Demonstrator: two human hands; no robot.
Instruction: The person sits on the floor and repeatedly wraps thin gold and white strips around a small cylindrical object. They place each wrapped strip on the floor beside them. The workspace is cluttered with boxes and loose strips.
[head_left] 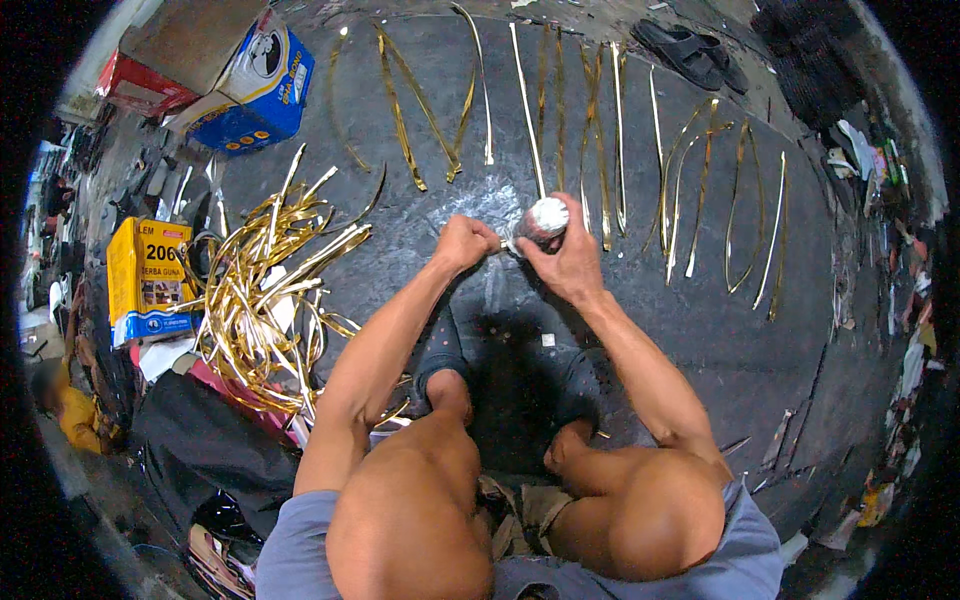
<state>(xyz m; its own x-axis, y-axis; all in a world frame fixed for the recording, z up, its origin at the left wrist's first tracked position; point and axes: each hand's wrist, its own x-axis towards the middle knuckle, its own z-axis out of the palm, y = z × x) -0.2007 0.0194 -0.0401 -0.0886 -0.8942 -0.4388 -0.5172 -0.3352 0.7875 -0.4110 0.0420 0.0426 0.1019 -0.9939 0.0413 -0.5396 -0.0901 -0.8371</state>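
Well, closest to you, between your knees and your feet, lies the dark sheet (690,350) you are working on, with a small pale square (547,340) just beyond the shadow. To your left, a tangled heap of gold strips (262,325) sits beside a yellow-and-blue box (150,265). Ahead of your feet, your right hand (574,258) is wrapped around a stubby cylinder (546,220) with a whitish top, tilted over the sheet. Close to its lower edge, your left hand (465,243) has finger and thumb closed on a small bright piece (507,243); whether that is a strip's end is too small to tell. You seem to be at the working-on-one-piece step, steadying with the left and pressing or tapping with the right; the next move probably calls for a firm pinch, with your fingertips kept clear of the cylinder. Around and just past your hands spreads a silvery smeared patch (470,205). Farther out, a row of laid-out strips (619,140) runs across the sheet, and beyond lie a blue-and-red carton (265,90) at left and dark sandals (685,55) at right.
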